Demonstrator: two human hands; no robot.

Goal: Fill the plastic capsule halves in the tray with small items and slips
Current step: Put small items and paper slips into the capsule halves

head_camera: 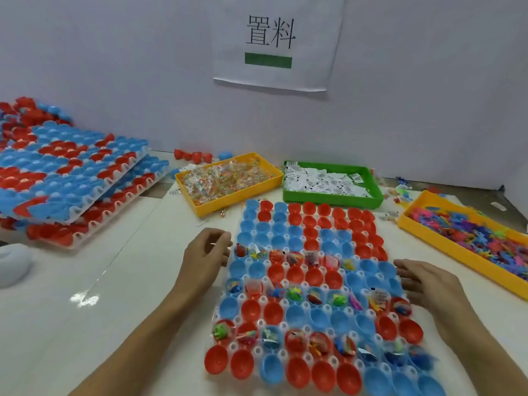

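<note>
1. The tray (pixel 310 302) of red and blue capsule halves (pixel 297 274) lies flat on the worktop (pixel 114 281) near its front edge, directly before the person, so every cup faces up and can take a drop from above.
2. Alternate rows already hold toys and packets; the rows between them, and the whole block toward the far edge, are still bare. I judge the filling about a third done.
3. The left hand (pixel 207 254) hovers at the tray's left edge beside the furthest filled row. Its fingers (pixel 221 238) are curled together as if pinching something small, but what they hold, if anything, is too blurred to tell.
4. The right hand (pixel 425 281) lies at the tray's right edge with fingers released and stretched toward the cups, grasping nothing; it probably steadies the light tray.
5. Supplies sit in an arc beyond the tray, each within reach: a yellow bin of wrapped sweets (pixel 228 181), a green bin of paper slips (pixel 331 181) toward the far edge, and a yellow bin of coloured toys (pixel 468 238) at the right edge.
6. Stacked trays of capsule halves (pixel 71 172) rest at the far left corner, out of the working path.
</note>
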